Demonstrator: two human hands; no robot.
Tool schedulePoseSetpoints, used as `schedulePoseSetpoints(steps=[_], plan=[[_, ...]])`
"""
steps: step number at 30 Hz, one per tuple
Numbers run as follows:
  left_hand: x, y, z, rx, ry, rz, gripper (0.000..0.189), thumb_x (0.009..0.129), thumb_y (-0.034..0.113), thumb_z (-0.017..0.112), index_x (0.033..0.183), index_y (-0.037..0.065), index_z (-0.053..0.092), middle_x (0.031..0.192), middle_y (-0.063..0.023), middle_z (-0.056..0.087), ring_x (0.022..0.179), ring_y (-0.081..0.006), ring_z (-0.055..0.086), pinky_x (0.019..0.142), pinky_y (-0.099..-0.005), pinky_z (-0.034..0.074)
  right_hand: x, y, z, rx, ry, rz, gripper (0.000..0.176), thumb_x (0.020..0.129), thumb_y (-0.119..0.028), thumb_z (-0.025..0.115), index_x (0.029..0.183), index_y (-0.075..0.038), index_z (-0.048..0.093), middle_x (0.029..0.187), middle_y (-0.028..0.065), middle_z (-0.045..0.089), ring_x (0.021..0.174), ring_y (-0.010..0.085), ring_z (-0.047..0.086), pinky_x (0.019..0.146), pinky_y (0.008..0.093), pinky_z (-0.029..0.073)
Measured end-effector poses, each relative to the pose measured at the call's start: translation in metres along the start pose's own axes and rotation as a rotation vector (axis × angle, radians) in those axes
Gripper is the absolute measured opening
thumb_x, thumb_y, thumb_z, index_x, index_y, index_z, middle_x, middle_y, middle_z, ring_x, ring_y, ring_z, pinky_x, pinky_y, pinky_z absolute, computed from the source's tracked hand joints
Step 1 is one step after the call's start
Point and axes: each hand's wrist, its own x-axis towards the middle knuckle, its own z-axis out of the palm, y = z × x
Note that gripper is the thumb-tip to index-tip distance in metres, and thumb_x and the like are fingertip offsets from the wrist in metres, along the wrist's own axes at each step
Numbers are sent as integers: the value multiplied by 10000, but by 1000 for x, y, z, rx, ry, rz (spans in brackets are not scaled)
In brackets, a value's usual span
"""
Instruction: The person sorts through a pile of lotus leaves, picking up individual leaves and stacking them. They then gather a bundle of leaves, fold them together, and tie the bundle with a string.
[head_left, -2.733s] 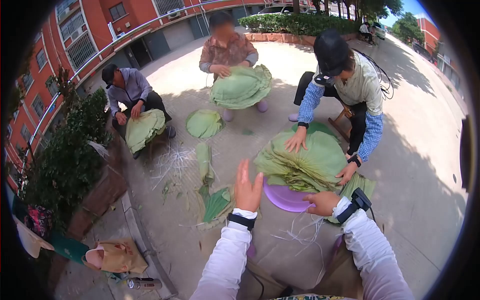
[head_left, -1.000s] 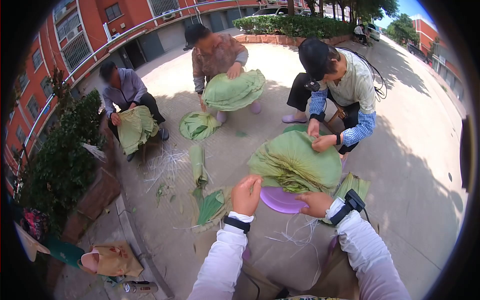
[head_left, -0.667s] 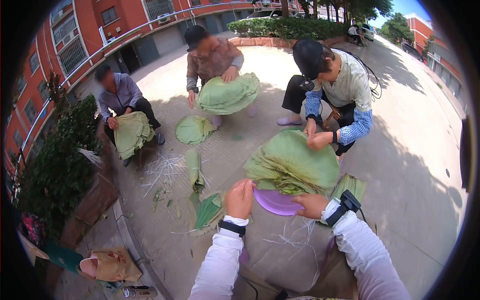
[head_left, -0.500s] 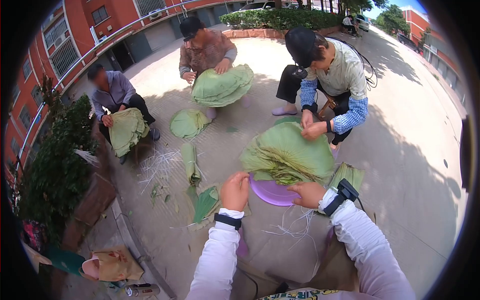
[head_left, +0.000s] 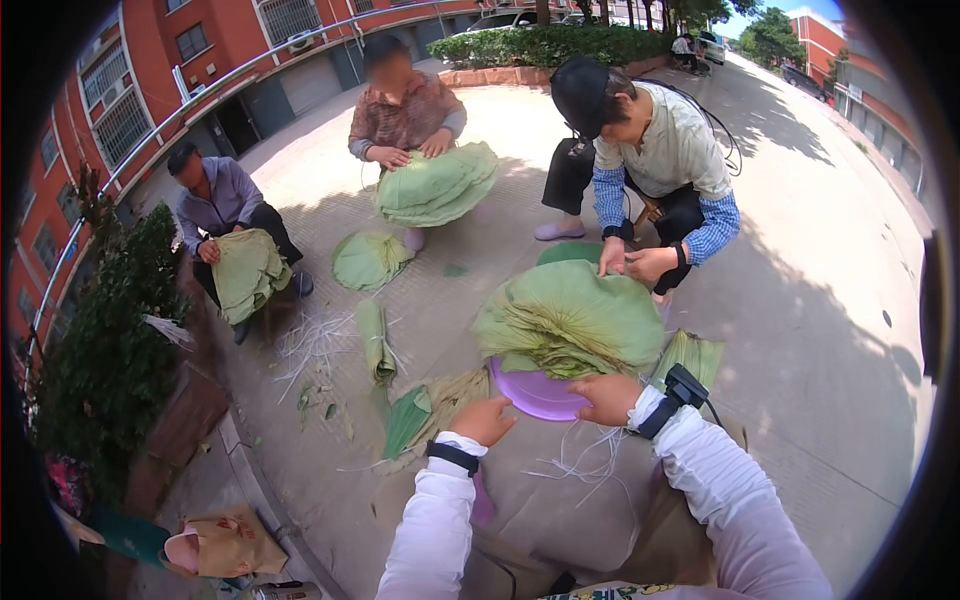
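Note:
A thick stack of pale green lotus leaves [head_left: 570, 318], with brownish folded bases toward me, lies over a purple basin [head_left: 537, 393]. Just left of the basin's near rim is my left hand [head_left: 481, 422], fingertips pointing right and slightly apart, with nothing visible in it. My right hand [head_left: 606, 400] is at the basin's right side, below the leaves; its fingers reach left over the rim and look stretched out, though some are hidden. White strings [head_left: 580, 465] lie below the basin, between my forearms.
Opposite, a person in blue checked sleeves [head_left: 712, 230] fingers the stack's far edge. Two more people hold leaf stacks [head_left: 437, 187] farther back. Rolled leaves [head_left: 375, 340], a folded green leaf [head_left: 407, 420] and scattered white strips [head_left: 315, 340] lie on the ground. A paper bag [head_left: 240, 542] stands lower left.
My left hand has dropped from the basin's left rim, down and away from the leaves. My right hand has shifted slightly. The person at back centre has lowered both hands onto their leaf stack.

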Motion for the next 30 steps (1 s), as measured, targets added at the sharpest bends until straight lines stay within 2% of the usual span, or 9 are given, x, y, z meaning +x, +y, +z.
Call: schedulePoseSetpoints(steps=[3,6,11,16,30], plan=[[-2,3,2,20,-26,-9,445,905,354,618,1268,96,612,1067,-149,699,1002,-346,651,867,-422,505,0,2,-2,-26,-19,-44,518,857,-312,653,1320,-95,568,1233,167,631,1042,346,647,897,426,514],[-1,3,1,9,-59,-30,456,903,352,617,1285,103,606,1121,-156,694,1033,-346,651,892,-439,509,-3,-6,-12,-56,-120,46,516,861,-315,648,1327,-112,565,1179,170,657,1029,348,652,890,434,515],[3,9,-2,-1,-57,4,471,907,355,613,1291,83,599,1155,-161,683,1055,-349,645,915,-432,502,-7,10,0,-42,-106,-32,504,879,-338,636,1332,-130,562,1129,182,675,1015,358,656,879,445,516],[5,19,-3,20,-55,1,479,910,358,612,1293,70,595,1163,-166,679,1070,-354,638,934,-434,497,-11,13,-3,-35,-114,-20,506,898,-381,633,1333,-133,560,1088,188,689,999,370,659,873,452,515],[6,19,1,7,-82,28,454,909,339,612,1260,51,612,1136,-173,682,1033,-342,651,906,-438,503,-13,25,7,-31,-155,6,512,884,-346,639,1330,-104,566,1137,191,675,1030,370,648,891,451,508]])
